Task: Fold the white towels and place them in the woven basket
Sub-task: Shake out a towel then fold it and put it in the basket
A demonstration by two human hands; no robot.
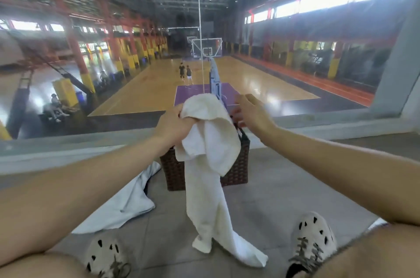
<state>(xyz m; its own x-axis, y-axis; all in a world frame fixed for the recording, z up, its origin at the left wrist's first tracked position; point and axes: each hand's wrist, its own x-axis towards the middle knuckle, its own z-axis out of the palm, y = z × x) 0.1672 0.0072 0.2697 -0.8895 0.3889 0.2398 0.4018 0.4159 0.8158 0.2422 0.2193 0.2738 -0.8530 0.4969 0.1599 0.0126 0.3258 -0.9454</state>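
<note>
My left hand (173, 124) grips the top of a white towel (210, 157), which hangs long and unfolded down to the floor between my feet. My right hand (251, 110) hovers just right of the towel's top, fingers apart; whether it touches the cloth I cannot tell. Behind the hanging towel stands the dark brown woven basket (237, 169) on the grey tiled floor, its opening mostly hidden by the cloth. A second, pale towel (127, 205) lies crumpled on the floor to the left of the basket.
My two feet in white clogs with black holes (105, 256) (312, 240) rest on the tiles near the bottom. A low grey ledge (329, 127) and a glass pane run just behind the basket; beyond lies a basketball court far below.
</note>
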